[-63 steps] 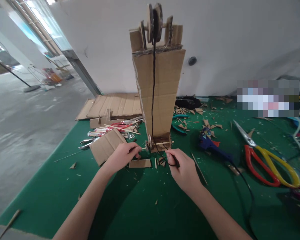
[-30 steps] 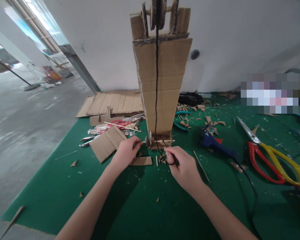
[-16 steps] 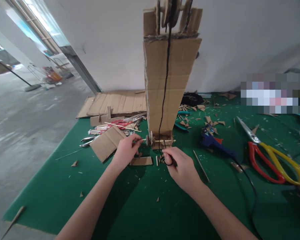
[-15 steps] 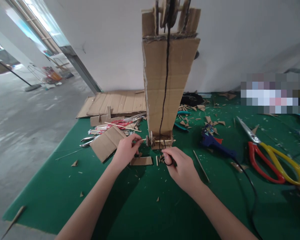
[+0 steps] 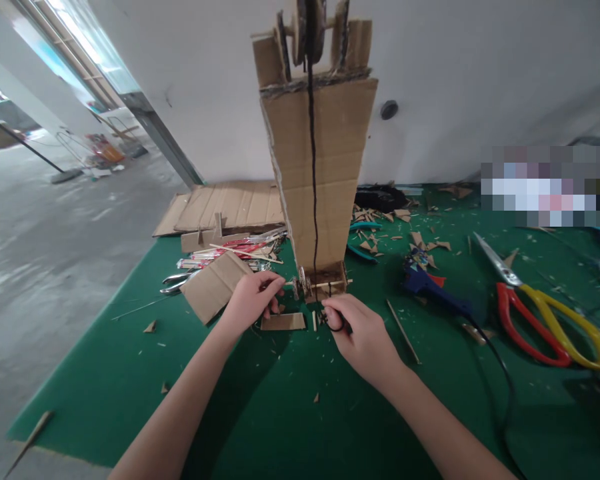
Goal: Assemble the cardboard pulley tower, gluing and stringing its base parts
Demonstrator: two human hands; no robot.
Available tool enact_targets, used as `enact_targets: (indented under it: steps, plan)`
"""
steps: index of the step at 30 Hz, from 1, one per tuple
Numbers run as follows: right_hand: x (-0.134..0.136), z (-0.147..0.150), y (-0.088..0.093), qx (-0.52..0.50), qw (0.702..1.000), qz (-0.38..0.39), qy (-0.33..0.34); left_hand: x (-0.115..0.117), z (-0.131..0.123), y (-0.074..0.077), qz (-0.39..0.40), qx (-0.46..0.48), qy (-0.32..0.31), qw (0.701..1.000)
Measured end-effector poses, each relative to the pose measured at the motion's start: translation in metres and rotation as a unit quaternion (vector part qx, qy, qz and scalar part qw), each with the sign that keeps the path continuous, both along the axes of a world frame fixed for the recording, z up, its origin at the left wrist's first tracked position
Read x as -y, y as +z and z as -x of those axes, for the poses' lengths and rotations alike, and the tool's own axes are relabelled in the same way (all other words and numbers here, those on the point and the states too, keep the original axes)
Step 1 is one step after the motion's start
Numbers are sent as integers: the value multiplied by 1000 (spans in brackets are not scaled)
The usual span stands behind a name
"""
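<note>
Forearms [image 5: 410, 413] rise from the bottom edge of the view and slant inward, bringing both hands close together at the foot of a cardboard tower [image 5: 333, 160]. The left hand [image 5: 250, 301] is palm down, its thumb and forefinger closed narrowly on the left end of an axle [image 5: 325, 286]; the other fingers curl beneath. Small discs [image 5: 300, 285] sit on that axle between this hand and the tower. The right hand [image 5: 363, 327] is bent into a loose fist, thumb and forefinger pinching a black cord [image 5: 313, 173], with a loop hanging just below the fingertips. The cord runs down the tower's front from the wheels [image 5: 308, 33] at its top, which the upper edge of the view cuts off.

The tower stands upright between and beyond the hands, near the wall [image 5: 440, 87]. Between the forearms stretches green tabletop [image 5: 300, 427], with a few small scraps on it. Its left edge slopes away diagonally, well apart from the left arm, with floor [image 5: 80, 267] beyond. Room is tighter elsewhere: a cardboard piece [image 5: 213, 287] lies just beside the left hand, a strip [image 5: 283, 322] near its fingers, and a thin rod [image 5: 403, 331] just right of the right hand. Farther right lie a glue gun [image 5: 433, 291] and scissors [image 5: 530, 313].
</note>
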State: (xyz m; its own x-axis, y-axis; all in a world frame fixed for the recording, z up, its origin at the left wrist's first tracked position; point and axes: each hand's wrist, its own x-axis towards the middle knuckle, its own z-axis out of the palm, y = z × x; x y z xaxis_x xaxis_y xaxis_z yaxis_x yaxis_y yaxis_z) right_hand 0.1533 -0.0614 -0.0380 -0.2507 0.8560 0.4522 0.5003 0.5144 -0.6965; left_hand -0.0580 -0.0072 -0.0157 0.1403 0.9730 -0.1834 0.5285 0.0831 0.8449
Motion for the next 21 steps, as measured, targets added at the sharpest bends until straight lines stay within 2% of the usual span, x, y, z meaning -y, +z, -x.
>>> enact_targets:
  steps: [7, 21]
  plan:
    - [0, -1, 1, 1, 1000, -9, -1, -1, -7, 2, 61, -29, -4, 998]
    - [0, -1, 0, -5, 1000, -12, 10, 10, -4, 9, 36, -5, -29, 999]
